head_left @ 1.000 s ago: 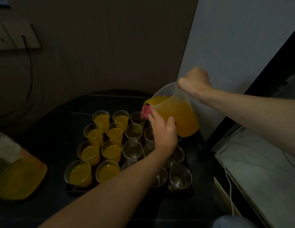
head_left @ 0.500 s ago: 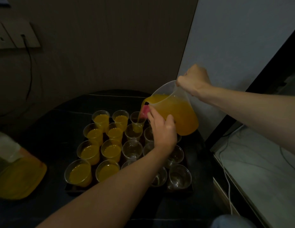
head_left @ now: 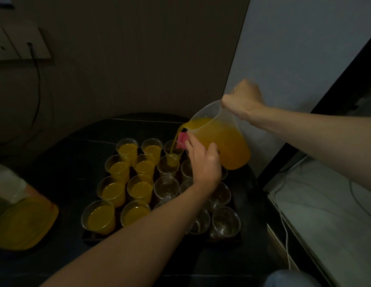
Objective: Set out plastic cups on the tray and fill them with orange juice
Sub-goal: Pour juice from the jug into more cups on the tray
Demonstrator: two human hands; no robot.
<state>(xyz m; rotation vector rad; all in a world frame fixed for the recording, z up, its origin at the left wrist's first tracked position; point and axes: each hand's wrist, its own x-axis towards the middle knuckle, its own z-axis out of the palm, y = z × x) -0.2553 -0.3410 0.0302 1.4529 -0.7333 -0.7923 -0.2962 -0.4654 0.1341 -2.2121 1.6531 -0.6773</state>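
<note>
A dark tray (head_left: 228, 239) holds rows of clear plastic cups. The two left columns of cups (head_left: 113, 189) are full of orange juice. The near right cups (head_left: 225, 220) are empty. My right hand (head_left: 242, 100) grips the handle of a clear jug (head_left: 228, 146) of juice, tilted left over the tray's far right. A juice stream (head_left: 174, 143) falls from the spout into a far cup in the third column (head_left: 169, 162). My left hand (head_left: 205, 164) rests against the jug's lower front, with its fingertips at a pink piece (head_left: 182, 139) by the spout. My left forearm hides some cups.
The tray sits on a dark round table (head_left: 66, 162). An orange flat lid or tray (head_left: 25, 222) lies at the left. A wall socket with a hanging cable (head_left: 19, 44) is at the upper left. A pale surface with cables (head_left: 315, 204) lies to the right.
The jug has tipped a little further and juice now streams from its spout, where none was visible before. Both hands stay on the jug in nearly the same place.
</note>
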